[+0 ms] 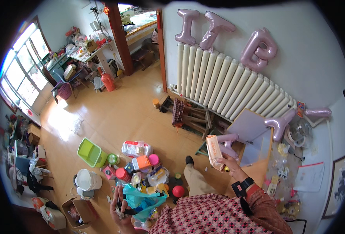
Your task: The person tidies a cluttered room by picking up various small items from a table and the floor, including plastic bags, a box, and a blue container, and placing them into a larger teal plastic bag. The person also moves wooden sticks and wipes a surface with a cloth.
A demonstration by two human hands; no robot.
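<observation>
My right hand [230,166] grips one end of a soft, peach-coloured printed package [214,150] bearing writing, held up above the floor. A small yellow round thing [226,168] shows beside its fingers. My left hand [120,204] is raised at the lower middle, with a small crumpled whitish thing [119,214] and something dark between thumb and fingers; exactly what they are, I cannot tell. Just beside it is a turquoise plastic bag [143,201] with its mouth spread and items inside. Beyond the bag lie a red-lidded jar [122,174], an orange-and-white box [141,162] and a red ball [178,191].
A green plastic bin [92,153], white bucket [88,180] and cardboard box [80,213] stand to the left. Ahead, a wooden stool [191,117] lies tipped near the radiator [219,82]. An open pale cabinet [250,134] and letter-shaped foil balloon [280,124] are at right.
</observation>
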